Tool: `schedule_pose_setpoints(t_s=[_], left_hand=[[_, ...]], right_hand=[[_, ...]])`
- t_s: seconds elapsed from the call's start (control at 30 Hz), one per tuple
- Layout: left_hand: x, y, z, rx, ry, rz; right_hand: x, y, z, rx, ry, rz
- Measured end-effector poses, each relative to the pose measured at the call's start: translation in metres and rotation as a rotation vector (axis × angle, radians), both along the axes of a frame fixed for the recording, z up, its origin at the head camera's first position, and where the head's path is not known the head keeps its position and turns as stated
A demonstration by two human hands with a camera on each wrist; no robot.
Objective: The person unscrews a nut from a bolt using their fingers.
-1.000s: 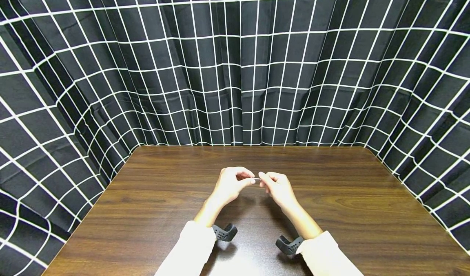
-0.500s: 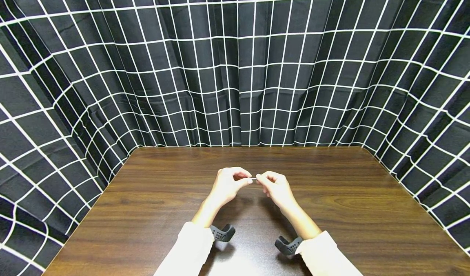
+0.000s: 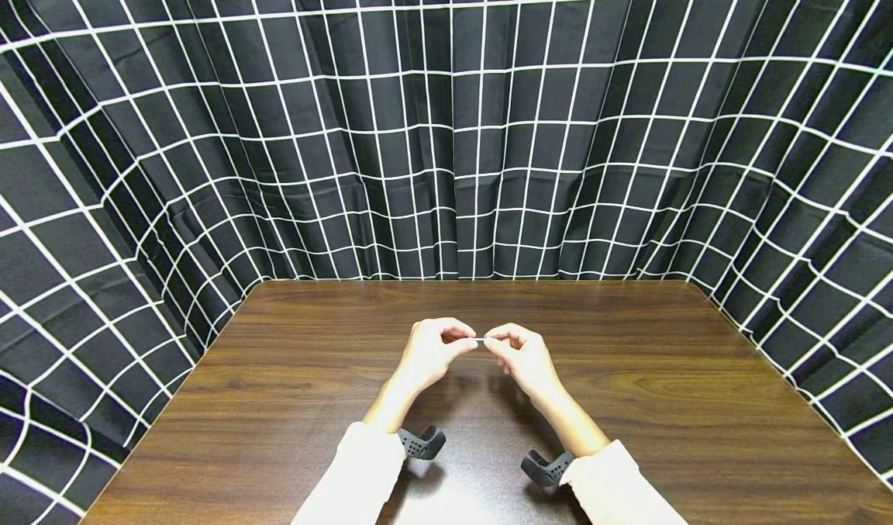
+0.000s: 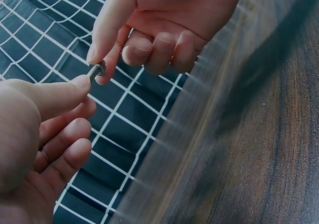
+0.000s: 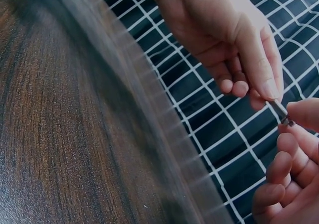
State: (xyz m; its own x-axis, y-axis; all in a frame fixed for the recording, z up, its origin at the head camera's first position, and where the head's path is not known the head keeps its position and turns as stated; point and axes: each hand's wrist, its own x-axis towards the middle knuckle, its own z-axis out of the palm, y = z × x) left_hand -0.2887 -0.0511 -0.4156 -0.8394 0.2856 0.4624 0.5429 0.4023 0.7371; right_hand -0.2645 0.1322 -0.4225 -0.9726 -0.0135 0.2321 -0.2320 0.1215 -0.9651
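Note:
A short, thin metal bolt [image 3: 480,340] is held level between both hands above the table. My left hand [image 3: 424,358] grips its shaft between thumb and forefinger. At the other end, the thumb and forefinger of my right hand [image 3: 528,360] pinch a small, wider metal nut [image 4: 101,66] around the bolt. A bare stretch of shaft shows between the fingertips in the left wrist view, and also in the right wrist view, where the nut [image 5: 287,120] sits at the right fingertips. The bolt's left end is hidden by my left fingers. The other fingers of both hands curl loosely.
A brown wooden table [image 3: 314,339] lies under the hands. Behind it and at both sides hangs a black curtain [image 3: 418,168] with a white grid. Dark bands [image 3: 422,443] sit on both wrists by the white sleeves.
My right thumb has rolled downward against the forefinger at the nut, and the right fingertips have come slightly closer to the left ones. My left hand keeps its grip on the bolt.

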Motion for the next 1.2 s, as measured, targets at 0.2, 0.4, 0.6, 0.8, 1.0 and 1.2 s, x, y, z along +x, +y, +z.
schedule_pose_setpoints(t_s=[0.2,0.4,0.6,0.8,1.0,1.2], left_hand=[[-0.001,0.000,-0.003,0.008,0.035,-0.007],[-0.002,-0.001,-0.005,0.012,0.077,-0.017],[0.000,-0.001,-0.003,0.003,0.030,0.003],[-0.001,-0.001,-0.005,-0.009,0.013,0.002],[0.000,-0.001,-0.005,-0.003,0.017,-0.002],[0.000,0.000,-0.004,-0.006,0.011,0.001]], right_hand=[[-0.002,0.001,-0.004,0.005,0.049,0.016],[-0.001,0.001,-0.004,0.040,0.094,0.032],[0.012,-0.002,0.016,0.057,0.122,0.033],[0.017,-0.004,0.022,0.071,0.125,-0.012],[0.003,-0.001,0.001,0.001,0.129,-0.073],[0.006,-0.001,0.006,-0.017,0.144,-0.095]])
